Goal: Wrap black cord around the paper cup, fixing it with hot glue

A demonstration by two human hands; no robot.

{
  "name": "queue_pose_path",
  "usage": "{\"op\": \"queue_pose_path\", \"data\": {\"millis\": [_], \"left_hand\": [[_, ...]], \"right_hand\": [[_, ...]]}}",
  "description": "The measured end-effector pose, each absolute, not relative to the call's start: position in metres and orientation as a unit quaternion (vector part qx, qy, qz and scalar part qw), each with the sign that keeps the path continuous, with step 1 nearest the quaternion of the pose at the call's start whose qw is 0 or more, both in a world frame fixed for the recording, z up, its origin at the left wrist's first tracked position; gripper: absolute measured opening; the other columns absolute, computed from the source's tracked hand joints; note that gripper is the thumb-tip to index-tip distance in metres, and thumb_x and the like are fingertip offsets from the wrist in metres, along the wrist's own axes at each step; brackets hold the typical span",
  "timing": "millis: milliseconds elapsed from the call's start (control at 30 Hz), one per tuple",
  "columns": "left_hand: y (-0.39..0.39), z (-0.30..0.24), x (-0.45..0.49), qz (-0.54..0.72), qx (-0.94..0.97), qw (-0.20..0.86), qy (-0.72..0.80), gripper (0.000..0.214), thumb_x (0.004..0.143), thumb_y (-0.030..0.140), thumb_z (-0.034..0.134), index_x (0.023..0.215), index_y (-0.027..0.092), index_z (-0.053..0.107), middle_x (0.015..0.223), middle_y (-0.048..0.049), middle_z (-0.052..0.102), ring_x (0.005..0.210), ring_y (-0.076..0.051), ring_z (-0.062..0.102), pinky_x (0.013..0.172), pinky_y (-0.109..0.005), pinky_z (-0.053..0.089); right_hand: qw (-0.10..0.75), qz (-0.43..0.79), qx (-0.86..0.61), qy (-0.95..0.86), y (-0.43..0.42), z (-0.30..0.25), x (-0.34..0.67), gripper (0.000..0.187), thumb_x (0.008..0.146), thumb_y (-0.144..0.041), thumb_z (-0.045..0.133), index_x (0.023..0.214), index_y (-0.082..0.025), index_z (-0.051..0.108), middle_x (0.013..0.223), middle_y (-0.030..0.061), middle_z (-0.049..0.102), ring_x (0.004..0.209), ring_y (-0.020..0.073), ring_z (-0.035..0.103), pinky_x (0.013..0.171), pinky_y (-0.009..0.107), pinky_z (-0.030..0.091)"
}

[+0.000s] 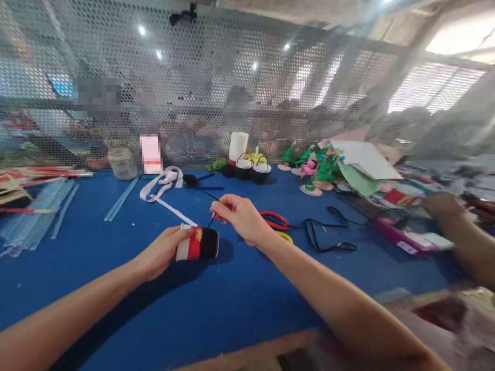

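My left hand (160, 253) is closed around a paper cup (192, 245) lying tilted on its side above the blue table. The cup is white at one end, with a red band, a small gold decoration and a black band at the other end. My right hand (242, 216) pinches a thin black strand (211, 221) just above the cup. One part of the strand runs down to the black band, and another sticks out to the upper left. Whether it is fixed to the cup, I cannot tell. A white ribbon (174, 210) trails to the table behind the cup.
Red-handled scissors (275, 220) and a black cord (315, 232) lie right of my right hand. Small black basket-like cups (262, 173) and a white cup stack (238, 147) stand behind. Clear blue strips (42, 211) lie left. Another person's arm (450, 221) reaches in right.
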State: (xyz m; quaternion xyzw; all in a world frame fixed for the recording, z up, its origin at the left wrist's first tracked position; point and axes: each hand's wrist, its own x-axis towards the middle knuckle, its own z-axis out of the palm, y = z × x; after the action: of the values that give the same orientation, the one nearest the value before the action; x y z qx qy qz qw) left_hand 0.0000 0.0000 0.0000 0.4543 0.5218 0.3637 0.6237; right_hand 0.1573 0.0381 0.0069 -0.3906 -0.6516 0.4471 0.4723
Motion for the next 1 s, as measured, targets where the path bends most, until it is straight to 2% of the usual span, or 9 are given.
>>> {"op": "queue_pose_path", "data": {"millis": [267, 433, 533, 1000], "left_hand": [[-0.001, 0.000, -0.001, 0.345, 0.451, 0.624, 0.536, 0.018, 0.065, 0.032, 0.052, 0.063, 0.014, 0.055, 0.051, 0.0043, 0.052, 0.046, -0.009, 0.045, 0.047, -0.019, 0.034], [-0.005, -0.006, -0.001, 0.326, 0.512, 0.559, 0.565, 0.025, 0.066, 0.038, 0.051, 0.070, 0.013, 0.056, 0.057, 0.0034, 0.052, 0.052, -0.010, 0.044, 0.050, -0.021, 0.033], [-0.009, -0.005, 0.000, 0.291, 0.560, 0.531, 0.565, 0.027, 0.067, 0.039, 0.049, 0.066, 0.013, 0.057, 0.055, 0.0039, 0.050, 0.051, -0.009, 0.040, 0.049, -0.020, 0.031], [-0.019, 0.001, 0.001, 0.290, 0.621, 0.556, 0.470, 0.024, 0.073, 0.036, 0.044, 0.063, 0.015, 0.052, 0.052, 0.0056, 0.045, 0.048, -0.008, 0.035, 0.048, -0.018, 0.028]], "right_hand": [[0.495, 0.392, -0.390, -0.670, 0.038, 0.006, 0.163, 0.016, 0.073, -0.026, 0.050, 0.062, -0.015, 0.050, 0.055, -0.0023, 0.053, 0.051, 0.0069, 0.047, 0.050, 0.020, 0.036], [0.489, 0.380, -0.381, -0.687, 0.037, 0.005, 0.158, 0.016, 0.073, -0.026, 0.050, 0.062, -0.015, 0.049, 0.056, -0.0018, 0.053, 0.053, 0.0080, 0.048, 0.053, 0.021, 0.038], [0.477, 0.366, -0.382, -0.702, 0.037, 0.003, 0.157, 0.018, 0.073, -0.028, 0.050, 0.061, -0.015, 0.048, 0.056, -0.0013, 0.052, 0.053, 0.0086, 0.048, 0.054, 0.022, 0.039], [0.424, 0.318, -0.420, -0.737, 0.037, -0.003, 0.158, 0.020, 0.075, -0.028, 0.047, 0.059, -0.015, 0.048, 0.056, -0.0001, 0.054, 0.051, 0.0089, 0.048, 0.053, 0.021, 0.038]]}}
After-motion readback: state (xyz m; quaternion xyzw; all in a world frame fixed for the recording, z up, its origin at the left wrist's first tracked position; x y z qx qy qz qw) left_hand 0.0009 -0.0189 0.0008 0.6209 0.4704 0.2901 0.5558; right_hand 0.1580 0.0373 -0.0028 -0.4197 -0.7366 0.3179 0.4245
